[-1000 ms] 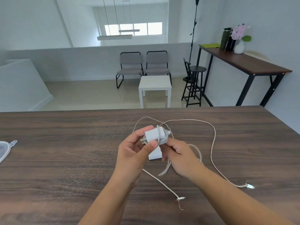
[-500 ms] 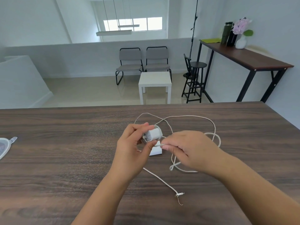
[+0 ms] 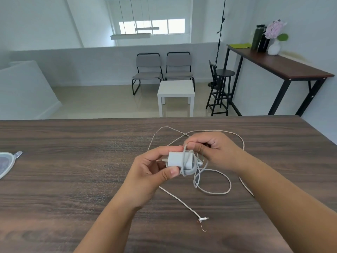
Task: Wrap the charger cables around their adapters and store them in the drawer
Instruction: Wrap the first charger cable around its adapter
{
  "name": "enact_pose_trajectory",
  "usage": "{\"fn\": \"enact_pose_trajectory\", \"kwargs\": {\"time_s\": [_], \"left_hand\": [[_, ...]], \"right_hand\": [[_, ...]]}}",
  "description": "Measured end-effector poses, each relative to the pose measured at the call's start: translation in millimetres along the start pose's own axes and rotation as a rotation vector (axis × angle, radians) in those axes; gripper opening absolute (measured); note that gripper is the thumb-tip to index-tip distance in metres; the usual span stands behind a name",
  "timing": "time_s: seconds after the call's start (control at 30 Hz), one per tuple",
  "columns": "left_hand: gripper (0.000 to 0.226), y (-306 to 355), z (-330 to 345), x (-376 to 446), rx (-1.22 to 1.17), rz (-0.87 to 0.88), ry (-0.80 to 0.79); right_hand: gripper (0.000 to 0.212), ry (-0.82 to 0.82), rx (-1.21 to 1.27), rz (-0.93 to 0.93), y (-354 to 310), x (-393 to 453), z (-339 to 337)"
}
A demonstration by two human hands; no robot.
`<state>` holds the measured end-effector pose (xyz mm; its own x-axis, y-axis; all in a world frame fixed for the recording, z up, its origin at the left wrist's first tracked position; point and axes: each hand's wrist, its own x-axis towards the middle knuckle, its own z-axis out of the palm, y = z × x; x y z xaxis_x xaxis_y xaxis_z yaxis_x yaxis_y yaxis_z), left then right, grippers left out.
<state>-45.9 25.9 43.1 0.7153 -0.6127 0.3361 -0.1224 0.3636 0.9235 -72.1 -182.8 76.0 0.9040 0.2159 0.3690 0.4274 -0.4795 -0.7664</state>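
Observation:
My left hand (image 3: 145, 172) pinches a white charger adapter (image 3: 176, 159) between thumb and fingers, its prongs pointing left, just above the dark wooden table (image 3: 73, 179). Turns of white cable (image 3: 189, 165) lie around the adapter's right end. My right hand (image 3: 213, 150) sits just right of it, fingers closed on the cable above the adapter. The rest of that cable trails in a loose loop (image 3: 218, 192) on the table. A second white cable (image 3: 182, 201) runs out from under my left hand to a frayed plug end (image 3: 203, 219) near me. No drawer is in sight.
A round grey lid or pad (image 3: 5, 165) lies at the table's left edge. Beyond the far edge stand a small white table (image 3: 176, 90), two grey chairs, a black stool, and a tall side table (image 3: 284, 64) with bottles and a flower vase.
My right hand has carried the cable up and over the adapter, from in front of it to behind it, adding a turn. The loose loop on the table has shrunk. My head has tilted slightly.

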Motion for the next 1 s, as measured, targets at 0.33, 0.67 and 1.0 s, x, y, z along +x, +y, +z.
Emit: {"fn": "enact_pose_trajectory", "kwargs": {"time_s": [0.33,0.67,1.0], "left_hand": [[0.031,-12.1,12.2,12.0,-0.258,-0.019,0.432],[0.035,-24.0,4.8,18.6,-0.043,-0.006,0.574],[0.031,-17.7,23.5,45.7,-0.342,-0.031,0.439]], "right_hand": [[0.024,0.157,-0.169,0.049,6.4,-11.6,46.6],[0.03,-0.157,-0.425,0.025,-2.8,-25.6,45.5],[0.021,0.392,0.947,0.637,35.8,-45.7,30.8]]}}
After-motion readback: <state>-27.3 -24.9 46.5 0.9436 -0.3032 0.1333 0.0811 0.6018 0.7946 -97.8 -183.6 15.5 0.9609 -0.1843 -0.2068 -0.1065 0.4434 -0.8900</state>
